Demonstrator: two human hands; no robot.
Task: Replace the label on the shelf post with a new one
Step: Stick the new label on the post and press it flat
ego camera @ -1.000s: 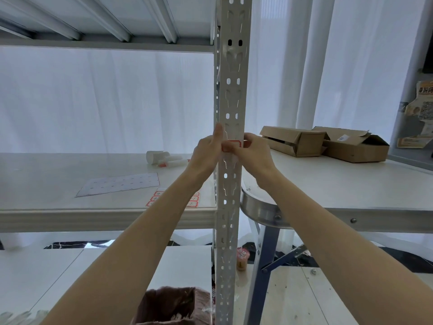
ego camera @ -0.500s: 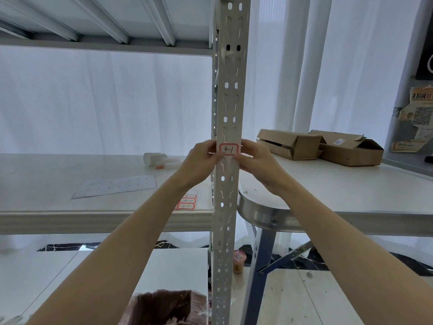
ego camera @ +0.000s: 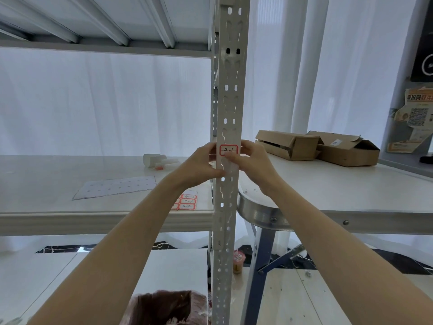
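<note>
The white perforated shelf post stands upright in the middle of the view. On its front face sits a red-bordered white label marked "4-1". My left hand grips the post from its left side, just below and beside the label, thumb on the post's front. My right hand comes in from the right. Its thumb presses the label's lower edge and its fingers curl round the post's right edge. Part of the label's bottom is hidden under that thumb.
A sheet of red-bordered labels, a backing sheet and a white container lie on the shelf board. Two cardboard boxes sit on the table at the right. A brown bag is below.
Both hands first covered the label, then spread to the post's sides and bared it. Now my right thumb has slid back onto the label's lower edge.
</note>
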